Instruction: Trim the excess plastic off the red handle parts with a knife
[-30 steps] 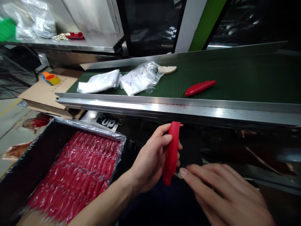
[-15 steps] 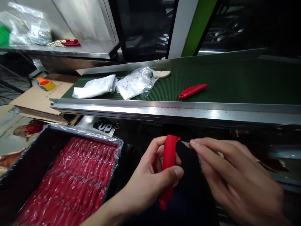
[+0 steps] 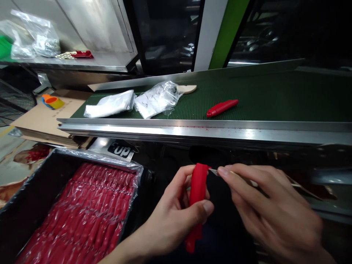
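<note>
**Red Handle Held, Blade at Its Upper End**

The red plastic handle (image 3: pixel 198 198) is clasped by the left hand (image 3: pixel 170 216); a craft knife (image 3: pixel 216 172) is pinched by the right hand (image 3: pixel 272 209) at its upper end. Left of the handle, a film-covered tray (image 3: pixel 55 176) stands full of red handles; beyond it, a single red handle (image 3: pixel 222 108) lies on the green conveyor belt (image 3: pixel 275 95).

Red plastic handle (image 3: pixel 198 194) glossy, smooth; steel conveyor rail (image 3: pixel 192 131) shiny.
</note>
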Tool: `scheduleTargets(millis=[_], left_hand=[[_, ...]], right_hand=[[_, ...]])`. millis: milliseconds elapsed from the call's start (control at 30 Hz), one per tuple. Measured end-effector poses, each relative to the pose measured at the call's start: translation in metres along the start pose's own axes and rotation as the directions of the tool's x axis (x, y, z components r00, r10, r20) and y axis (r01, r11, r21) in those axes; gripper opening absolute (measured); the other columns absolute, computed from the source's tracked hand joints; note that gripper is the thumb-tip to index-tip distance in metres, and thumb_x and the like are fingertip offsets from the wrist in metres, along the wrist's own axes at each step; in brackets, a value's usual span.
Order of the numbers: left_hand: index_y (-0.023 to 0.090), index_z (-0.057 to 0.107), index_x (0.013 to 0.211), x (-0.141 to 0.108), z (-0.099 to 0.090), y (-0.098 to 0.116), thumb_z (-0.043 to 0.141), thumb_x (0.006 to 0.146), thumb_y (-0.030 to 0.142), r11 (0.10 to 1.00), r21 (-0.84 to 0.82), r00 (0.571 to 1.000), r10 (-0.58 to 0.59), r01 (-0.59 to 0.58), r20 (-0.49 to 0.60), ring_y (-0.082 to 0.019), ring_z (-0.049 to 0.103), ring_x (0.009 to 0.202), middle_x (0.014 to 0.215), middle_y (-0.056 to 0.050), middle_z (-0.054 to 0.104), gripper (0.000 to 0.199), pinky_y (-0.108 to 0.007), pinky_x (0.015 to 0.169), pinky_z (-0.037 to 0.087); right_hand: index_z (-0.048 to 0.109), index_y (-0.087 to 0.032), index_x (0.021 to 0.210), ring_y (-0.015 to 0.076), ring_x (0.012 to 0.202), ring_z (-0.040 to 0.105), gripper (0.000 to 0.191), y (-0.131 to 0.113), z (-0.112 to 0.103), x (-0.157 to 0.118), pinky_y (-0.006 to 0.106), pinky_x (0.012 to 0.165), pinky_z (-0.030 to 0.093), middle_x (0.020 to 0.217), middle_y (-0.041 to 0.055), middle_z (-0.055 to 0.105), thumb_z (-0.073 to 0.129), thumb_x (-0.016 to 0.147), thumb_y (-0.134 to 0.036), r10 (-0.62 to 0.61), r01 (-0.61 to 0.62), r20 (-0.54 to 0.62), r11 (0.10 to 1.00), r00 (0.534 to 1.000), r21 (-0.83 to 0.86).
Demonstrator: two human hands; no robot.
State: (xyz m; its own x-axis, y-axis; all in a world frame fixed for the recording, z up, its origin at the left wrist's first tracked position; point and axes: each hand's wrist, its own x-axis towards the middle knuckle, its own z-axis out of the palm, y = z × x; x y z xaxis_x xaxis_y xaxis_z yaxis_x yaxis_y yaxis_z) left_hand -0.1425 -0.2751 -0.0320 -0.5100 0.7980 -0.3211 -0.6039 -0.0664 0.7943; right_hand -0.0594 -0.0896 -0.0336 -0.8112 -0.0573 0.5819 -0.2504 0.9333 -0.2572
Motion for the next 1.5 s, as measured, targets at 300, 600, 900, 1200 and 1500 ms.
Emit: scheduleTargets(millis=[300,600,900,1200,1500], left_hand=[[0.026,0.050,0.117,0.000,0.000,-0.012,0.064,0.085,0.025,0.955,-0.294,0.990,0.019,0.022,0.137,-0.005,0.056,0.050,0.093,0.000,0.059,0.034,-0.017,0.048,0.047],[0.025,0.050,0.118,0.000,0.005,-0.014,0.059,0.087,0.022,0.904,-0.426,0.981,0.041,0.045,0.191,-0.004,0.058,0.050,0.093,-0.001,0.060,0.032,-0.016,0.048,0.050],[0.025,0.051,0.116,0.001,0.006,-0.014,0.057,0.088,0.020,0.903,-0.428,0.978,0.043,0.049,0.203,-0.004,0.058,0.051,0.094,-0.001,0.059,0.029,-0.016,0.048,0.050],[0.026,0.051,0.118,-0.001,0.005,-0.018,0.055,0.089,0.019,0.895,-0.442,0.970,0.057,0.055,0.237,-0.004,0.058,0.051,0.093,-0.002,0.059,0.030,-0.016,0.048,0.050],[0.025,0.048,0.121,-0.007,0.001,-0.019,0.051,0.090,0.024,0.890,-0.449,0.966,0.041,0.082,0.256,-0.003,0.054,0.043,0.090,-0.002,0.058,0.031,-0.015,0.044,0.048]], right_hand=[[0.067,-0.015,0.118,0.0184,0.099,0.062,0.040,-0.002,-0.009,-0.005,0.033,0.081,0.050,0.113,0.0089,0.064,0.060,0.082,0.001,0.139,-0.127,-0.065,0.978,0.988,0.165],[0.066,-0.011,0.118,0.0190,0.102,0.059,0.039,-0.015,-0.001,-0.003,0.035,0.081,0.051,0.112,0.0115,0.062,0.056,0.083,0.004,0.109,-0.096,-0.045,0.967,0.993,0.238],[0.064,-0.011,0.120,0.0190,0.102,0.059,0.044,-0.015,-0.002,-0.006,0.034,0.081,0.051,0.112,0.0117,0.062,0.057,0.081,0.007,0.093,-0.078,-0.058,0.971,0.994,0.228],[0.064,-0.010,0.120,0.0188,0.101,0.058,0.045,-0.018,-0.005,-0.006,0.034,0.080,0.050,0.112,0.0122,0.062,0.056,0.080,0.009,0.083,-0.072,-0.041,0.973,0.996,0.218],[0.063,-0.014,0.124,0.0219,0.103,0.059,0.049,-0.014,0.003,-0.012,0.038,0.080,0.052,0.114,0.0119,0.062,0.057,0.081,0.006,0.068,-0.048,-0.076,0.968,0.995,0.246]])
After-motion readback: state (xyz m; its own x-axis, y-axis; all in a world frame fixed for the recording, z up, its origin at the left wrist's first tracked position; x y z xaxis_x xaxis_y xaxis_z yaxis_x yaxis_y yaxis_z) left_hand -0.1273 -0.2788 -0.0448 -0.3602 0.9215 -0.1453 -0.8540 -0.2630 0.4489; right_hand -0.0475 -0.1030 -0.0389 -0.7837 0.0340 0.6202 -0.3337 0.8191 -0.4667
